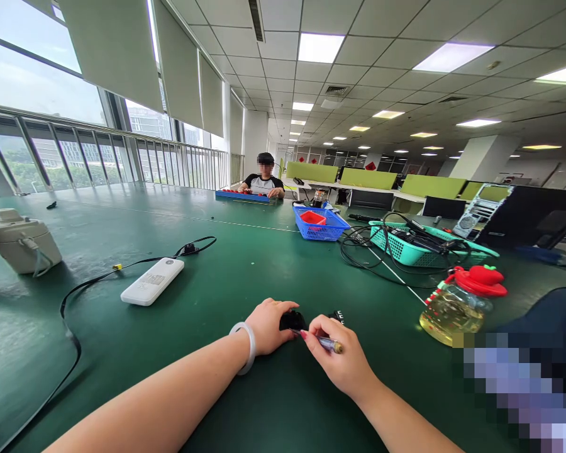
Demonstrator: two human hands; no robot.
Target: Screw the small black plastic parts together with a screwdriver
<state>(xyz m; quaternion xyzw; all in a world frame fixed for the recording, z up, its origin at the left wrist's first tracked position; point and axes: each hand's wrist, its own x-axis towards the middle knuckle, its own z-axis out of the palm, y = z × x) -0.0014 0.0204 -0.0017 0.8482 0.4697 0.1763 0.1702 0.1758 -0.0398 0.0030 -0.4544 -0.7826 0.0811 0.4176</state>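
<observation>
On the green table in front of me, my left hand (270,327) grips a small glossy black object (291,320), thumb on the near side and fingers on the far side. The object's kind cannot be made out. My right hand (338,353) pinches a slim screwdriver (329,344) with a grey shaft and a gold-coloured end. Its front points left toward the black object's near edge; whether the tip touches is hidden by my fingers. Just beyond my right hand lies a small black piece with white marks (337,316), partly covered.
A white power bank (153,281) and a black cable (78,340) lie left, near a beige bottle (26,242). Ahead are a blue basket (321,233) and a teal basket (408,251) of cables. A red-lidded jar (457,311) stands right. A person (264,182) sits opposite.
</observation>
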